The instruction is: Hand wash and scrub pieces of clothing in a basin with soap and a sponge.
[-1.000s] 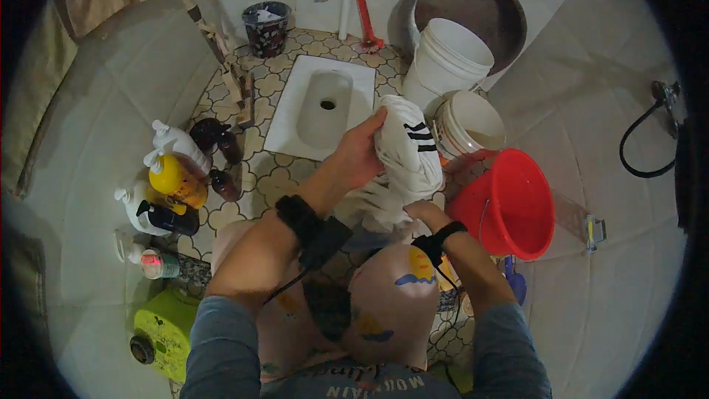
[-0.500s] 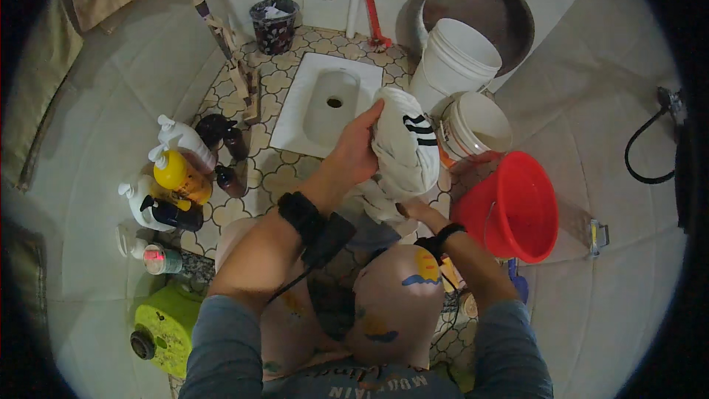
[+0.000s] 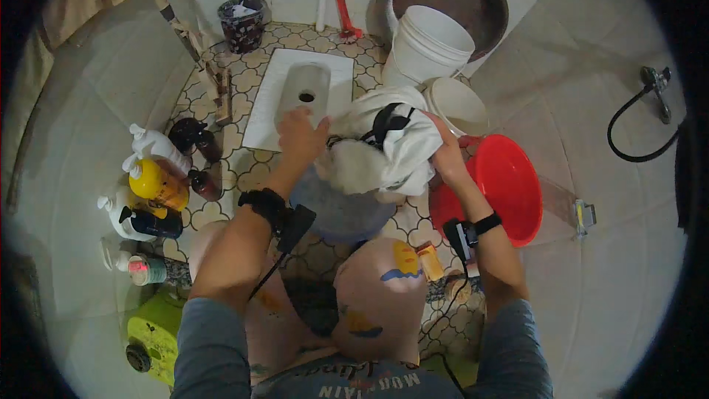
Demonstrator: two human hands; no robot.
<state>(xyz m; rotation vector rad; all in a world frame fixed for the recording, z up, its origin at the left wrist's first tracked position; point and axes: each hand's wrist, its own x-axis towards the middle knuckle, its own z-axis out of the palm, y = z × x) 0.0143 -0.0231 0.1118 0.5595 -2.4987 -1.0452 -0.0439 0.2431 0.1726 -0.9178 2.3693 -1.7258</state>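
Observation:
A bunched white garment with black stripes (image 3: pixel 402 151) hangs in front of me, above a bluish basin (image 3: pixel 343 214) on the floor. My right hand (image 3: pixel 448 154) grips the garment's right side. On the garment's other side is my left hand (image 3: pixel 299 137), its fingers stretched out and thumb apart, holding nothing. It is over the near edge of a white squat toilet (image 3: pixel 258 114). The cloth hides part of the basin and some of my right fingers.
At right stand a red bucket (image 3: pixel 509 192), white buckets (image 3: pixel 428 44) and a large round tub (image 3: pixel 487 0). Pump bottles (image 3: pixel 159 185) line the left, beside a green container (image 3: pixel 159 325). A wooden-handled tool (image 3: pixel 177 29) leans there. A dark bin (image 3: pixel 244 29) stands behind.
My left hand has let go of the garment and moved left. My right hand has risen and now grips its right side. The cloth has turned and spread, and the view has shifted.

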